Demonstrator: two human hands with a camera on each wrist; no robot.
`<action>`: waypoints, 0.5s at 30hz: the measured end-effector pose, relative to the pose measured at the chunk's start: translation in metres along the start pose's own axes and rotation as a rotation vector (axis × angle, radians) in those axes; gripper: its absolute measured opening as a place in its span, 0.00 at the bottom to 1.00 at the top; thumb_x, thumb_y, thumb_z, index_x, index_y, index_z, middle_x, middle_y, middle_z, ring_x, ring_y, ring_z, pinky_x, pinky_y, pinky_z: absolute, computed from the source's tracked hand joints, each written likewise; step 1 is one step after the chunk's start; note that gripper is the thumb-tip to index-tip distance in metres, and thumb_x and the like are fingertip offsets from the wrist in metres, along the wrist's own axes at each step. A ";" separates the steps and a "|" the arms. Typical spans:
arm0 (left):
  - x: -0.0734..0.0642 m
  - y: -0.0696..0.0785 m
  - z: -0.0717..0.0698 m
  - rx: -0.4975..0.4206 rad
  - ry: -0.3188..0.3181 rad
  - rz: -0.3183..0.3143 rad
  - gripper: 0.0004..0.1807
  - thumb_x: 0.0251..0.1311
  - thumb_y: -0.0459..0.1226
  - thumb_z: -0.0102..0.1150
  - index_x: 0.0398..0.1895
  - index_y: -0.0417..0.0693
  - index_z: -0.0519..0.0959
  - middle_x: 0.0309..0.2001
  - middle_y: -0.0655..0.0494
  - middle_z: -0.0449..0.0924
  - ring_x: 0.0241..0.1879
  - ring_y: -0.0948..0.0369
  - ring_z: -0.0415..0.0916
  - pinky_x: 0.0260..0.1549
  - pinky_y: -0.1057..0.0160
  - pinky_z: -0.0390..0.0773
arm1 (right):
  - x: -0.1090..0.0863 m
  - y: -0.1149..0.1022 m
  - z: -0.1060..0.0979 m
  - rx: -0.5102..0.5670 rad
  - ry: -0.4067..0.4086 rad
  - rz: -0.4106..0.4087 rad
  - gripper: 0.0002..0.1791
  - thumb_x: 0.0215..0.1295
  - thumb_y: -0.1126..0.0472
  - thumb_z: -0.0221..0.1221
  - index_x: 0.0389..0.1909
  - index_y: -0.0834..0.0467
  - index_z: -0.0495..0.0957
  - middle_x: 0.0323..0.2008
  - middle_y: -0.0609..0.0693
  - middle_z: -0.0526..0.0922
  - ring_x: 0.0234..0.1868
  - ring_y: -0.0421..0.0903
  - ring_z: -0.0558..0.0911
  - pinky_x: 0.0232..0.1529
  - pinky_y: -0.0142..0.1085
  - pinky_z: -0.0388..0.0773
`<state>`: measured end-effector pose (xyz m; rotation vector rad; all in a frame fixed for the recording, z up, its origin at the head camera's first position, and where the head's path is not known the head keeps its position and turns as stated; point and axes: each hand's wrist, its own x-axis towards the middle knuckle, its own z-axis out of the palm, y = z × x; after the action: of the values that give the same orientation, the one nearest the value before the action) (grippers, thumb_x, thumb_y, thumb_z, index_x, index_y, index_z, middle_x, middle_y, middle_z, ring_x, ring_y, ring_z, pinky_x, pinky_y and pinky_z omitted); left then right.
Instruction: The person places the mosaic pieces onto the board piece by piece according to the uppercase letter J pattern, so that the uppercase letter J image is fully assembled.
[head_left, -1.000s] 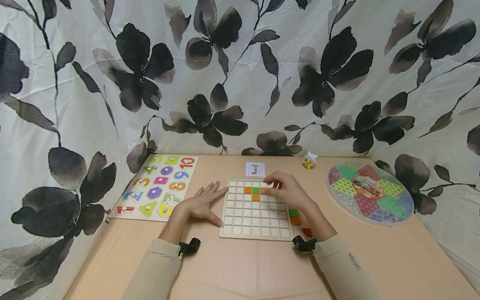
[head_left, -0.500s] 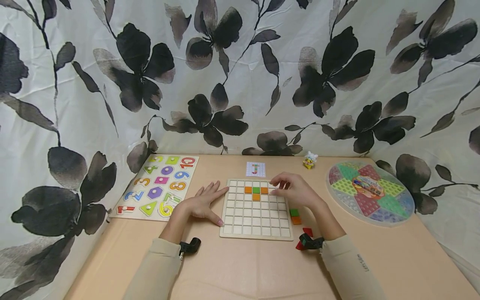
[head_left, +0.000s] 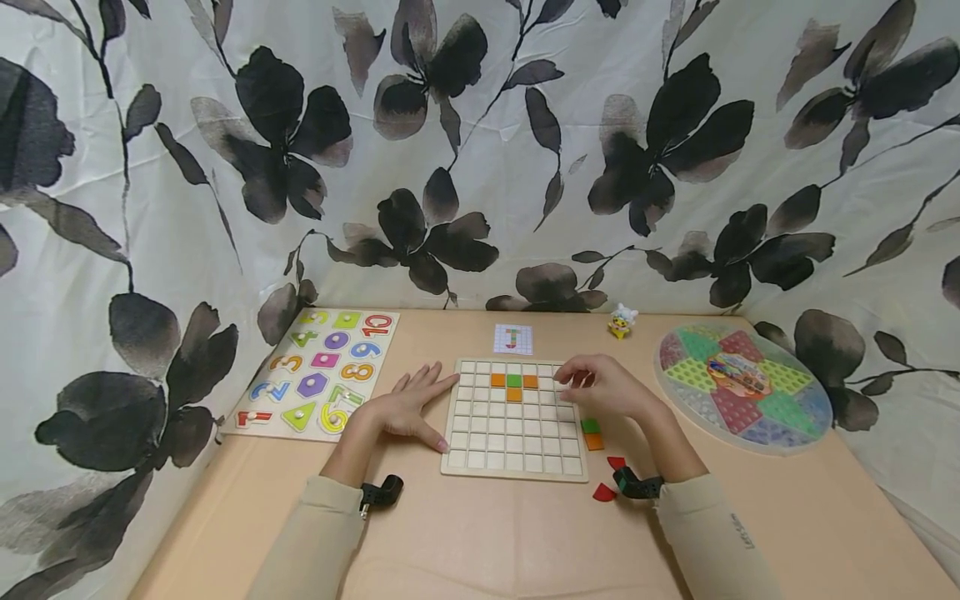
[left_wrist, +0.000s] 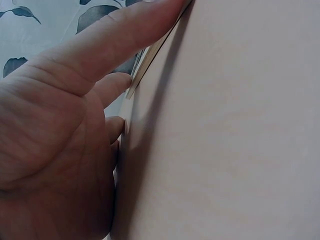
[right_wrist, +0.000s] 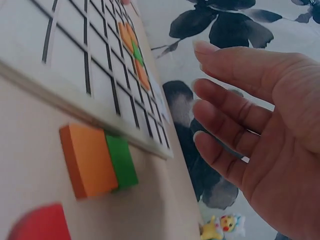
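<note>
A white grid board (head_left: pixel 495 439) lies on the table, with orange tiles and a green tile (head_left: pixel 513 381) set in its upper squares. My left hand (head_left: pixel 402 408) is spread at the board's left side, its thumb and a fingertip touching the edge. Over the upper right of the board hovers my right hand (head_left: pixel 607 385); in the right wrist view its fingers are loosely bent with nothing between them. Beside the board's right edge, a loose green tile (right_wrist: pixel 121 160) and an orange tile (right_wrist: pixel 90 160) lie against each other. Nearer me are two red pieces (head_left: pixel 603 492), one partly cut off in the right wrist view.
A small pattern card (head_left: pixel 513 339) lies behind the board. A toy figure (head_left: pixel 621 321) stands at the back right, left of a round patterned game board (head_left: pixel 697 400). On the left lies a number-and-shape puzzle board (head_left: pixel 315 362). A floral cloth (head_left: pixel 525 150) hangs behind the table.
My right hand has let go of the orange tile at the right end of the row and moved right and slightly toward me. The red pieces now show more fully. My left hand stays put.
</note>
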<state>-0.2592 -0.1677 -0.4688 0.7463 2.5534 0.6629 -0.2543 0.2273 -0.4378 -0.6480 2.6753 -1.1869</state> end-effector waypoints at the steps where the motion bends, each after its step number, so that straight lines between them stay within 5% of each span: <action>1: 0.000 0.000 0.000 -0.002 0.000 -0.001 0.69 0.42 0.62 0.80 0.86 0.62 0.49 0.86 0.44 0.30 0.85 0.45 0.25 0.81 0.40 0.28 | -0.001 0.002 -0.001 0.003 -0.010 -0.001 0.14 0.65 0.63 0.70 0.51 0.61 0.86 0.39 0.52 0.85 0.41 0.49 0.77 0.43 0.36 0.77; 15: 0.000 -0.001 0.002 0.009 0.010 0.008 0.69 0.41 0.62 0.80 0.86 0.61 0.49 0.86 0.43 0.30 0.85 0.44 0.26 0.81 0.39 0.29 | -0.009 0.027 -0.010 0.049 -0.128 0.025 0.13 0.63 0.63 0.72 0.47 0.61 0.86 0.40 0.53 0.85 0.41 0.51 0.76 0.42 0.33 0.76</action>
<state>-0.2584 -0.1675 -0.4708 0.7581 2.5653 0.6602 -0.2582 0.2540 -0.4511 -0.6576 2.5337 -1.1587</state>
